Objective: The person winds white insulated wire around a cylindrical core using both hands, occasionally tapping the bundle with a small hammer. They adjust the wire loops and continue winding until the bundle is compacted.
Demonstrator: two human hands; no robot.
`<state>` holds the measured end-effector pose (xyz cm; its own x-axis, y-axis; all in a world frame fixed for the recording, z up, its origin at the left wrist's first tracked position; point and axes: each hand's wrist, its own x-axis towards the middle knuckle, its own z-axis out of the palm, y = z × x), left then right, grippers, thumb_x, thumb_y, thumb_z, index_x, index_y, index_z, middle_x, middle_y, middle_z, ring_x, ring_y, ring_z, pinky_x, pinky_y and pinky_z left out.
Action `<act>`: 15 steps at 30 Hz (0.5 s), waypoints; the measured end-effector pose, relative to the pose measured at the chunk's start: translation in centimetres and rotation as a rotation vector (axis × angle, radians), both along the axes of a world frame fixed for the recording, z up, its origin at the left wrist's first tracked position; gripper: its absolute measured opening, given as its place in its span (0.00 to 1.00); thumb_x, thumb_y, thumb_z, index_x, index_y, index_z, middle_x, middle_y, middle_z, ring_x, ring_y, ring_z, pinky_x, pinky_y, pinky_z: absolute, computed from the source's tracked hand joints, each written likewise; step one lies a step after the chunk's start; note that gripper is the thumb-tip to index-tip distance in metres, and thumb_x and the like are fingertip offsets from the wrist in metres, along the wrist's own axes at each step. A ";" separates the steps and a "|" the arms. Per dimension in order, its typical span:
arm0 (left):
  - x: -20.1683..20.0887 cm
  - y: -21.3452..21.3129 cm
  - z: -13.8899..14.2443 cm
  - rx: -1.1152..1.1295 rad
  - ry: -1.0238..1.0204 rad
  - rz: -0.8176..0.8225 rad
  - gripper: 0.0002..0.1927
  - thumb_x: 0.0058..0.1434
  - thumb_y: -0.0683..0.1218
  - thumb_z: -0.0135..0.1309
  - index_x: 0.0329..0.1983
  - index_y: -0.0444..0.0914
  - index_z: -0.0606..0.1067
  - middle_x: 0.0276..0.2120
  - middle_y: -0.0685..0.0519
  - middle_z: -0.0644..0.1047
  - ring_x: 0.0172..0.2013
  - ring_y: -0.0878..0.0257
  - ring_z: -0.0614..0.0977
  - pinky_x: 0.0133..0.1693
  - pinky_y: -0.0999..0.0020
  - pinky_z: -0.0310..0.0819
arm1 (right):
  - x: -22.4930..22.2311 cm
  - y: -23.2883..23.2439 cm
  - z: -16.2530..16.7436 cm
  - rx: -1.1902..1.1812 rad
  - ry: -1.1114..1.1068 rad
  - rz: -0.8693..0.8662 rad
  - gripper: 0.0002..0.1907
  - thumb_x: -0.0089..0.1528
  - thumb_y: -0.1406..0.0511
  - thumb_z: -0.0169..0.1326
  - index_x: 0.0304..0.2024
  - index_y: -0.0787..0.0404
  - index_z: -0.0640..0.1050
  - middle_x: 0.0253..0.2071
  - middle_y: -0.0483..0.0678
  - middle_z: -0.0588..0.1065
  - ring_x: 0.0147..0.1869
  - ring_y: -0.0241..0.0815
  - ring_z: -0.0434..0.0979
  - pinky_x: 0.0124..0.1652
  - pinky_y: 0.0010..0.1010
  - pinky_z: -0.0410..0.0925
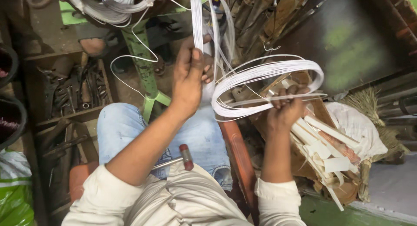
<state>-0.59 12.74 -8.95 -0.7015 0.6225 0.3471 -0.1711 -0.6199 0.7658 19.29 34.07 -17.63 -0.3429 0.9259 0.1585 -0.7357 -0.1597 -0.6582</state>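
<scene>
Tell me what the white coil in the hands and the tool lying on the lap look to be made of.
White coil: thin strands with a smooth white coating that hold springy loops, so probably insulated wire. The right hand and left hand grip it. Tool on the lap: shiny grey shaft, likely metal, with a dark red, possibly rubber, head.

My left hand (187, 80) is raised in front of me, back toward the camera, fingers curled shut and thumb pointing up, the forearm bare and slanting up from a pushed-back pale sleeve. My right hand (286, 108) sits lower and farther right, closed in a fist, knuckles up, its forearm rising nearly straight from the elbow.
</scene>
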 end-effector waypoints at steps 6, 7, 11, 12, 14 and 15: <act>0.1 3.5 0.6 0.227 -0.180 -0.196 0.23 0.78 0.57 0.46 0.70 0.44 0.65 0.33 0.59 0.62 0.31 0.71 0.61 0.37 0.74 0.61 | 0.3 0.4 -10.2 -0.201 0.037 0.094 0.10 0.72 0.59 0.50 0.35 0.48 0.68 0.23 0.36 0.61 0.21 0.29 0.55 0.19 0.21 0.51; 0.4 3.9 0.9 0.257 -0.235 -0.233 0.22 0.78 0.56 0.46 0.70 0.45 0.64 0.33 0.59 0.63 0.30 0.71 0.61 0.36 0.74 0.61 | 0.2 -0.4 -11.0 -0.268 0.054 0.113 0.12 0.72 0.57 0.49 0.35 0.50 0.68 0.24 0.37 0.62 0.21 0.29 0.55 0.19 0.21 0.52; 1.0 4.5 2.2 0.383 -0.368 -0.374 0.18 0.79 0.55 0.46 0.68 0.48 0.62 0.31 0.59 0.63 0.28 0.72 0.61 0.34 0.76 0.59 | -0.7 -1.3 -10.6 -0.392 0.042 0.078 0.12 0.71 0.57 0.45 0.35 0.53 0.68 0.26 0.41 0.65 0.25 0.34 0.63 0.25 0.26 0.61; 0.9 4.2 2.5 0.413 -0.376 -0.404 0.17 0.80 0.55 0.46 0.67 0.48 0.61 0.30 0.59 0.62 0.27 0.73 0.60 0.33 0.77 0.58 | -1.2 -0.9 -10.0 -0.394 0.038 0.054 0.12 0.70 0.57 0.44 0.35 0.54 0.68 0.27 0.42 0.66 0.26 0.35 0.65 0.27 0.27 0.63; 0.4 3.7 2.9 0.449 -0.390 -0.445 0.20 0.79 0.56 0.48 0.69 0.48 0.61 0.30 0.60 0.62 0.27 0.73 0.60 0.33 0.77 0.58 | -2.7 0.7 -8.8 -0.452 0.032 0.007 0.12 0.70 0.57 0.42 0.35 0.56 0.68 0.28 0.44 0.68 0.28 0.37 0.68 0.30 0.30 0.67; 0.2 3.5 3.1 0.465 -0.396 -0.468 0.22 0.79 0.56 0.49 0.71 0.48 0.61 0.29 0.60 0.62 0.27 0.73 0.60 0.33 0.77 0.58 | -3.3 1.4 -8.4 -0.526 0.033 -0.037 0.15 0.68 0.55 0.39 0.37 0.58 0.69 0.31 0.47 0.71 0.31 0.41 0.73 0.34 0.33 0.72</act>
<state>-0.40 16.23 -5.89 -0.5272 0.7369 0.4232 -0.7024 -0.6582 0.2710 15.96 35.45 -25.99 -0.3111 0.8946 -0.3209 -0.7660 -0.4359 -0.4726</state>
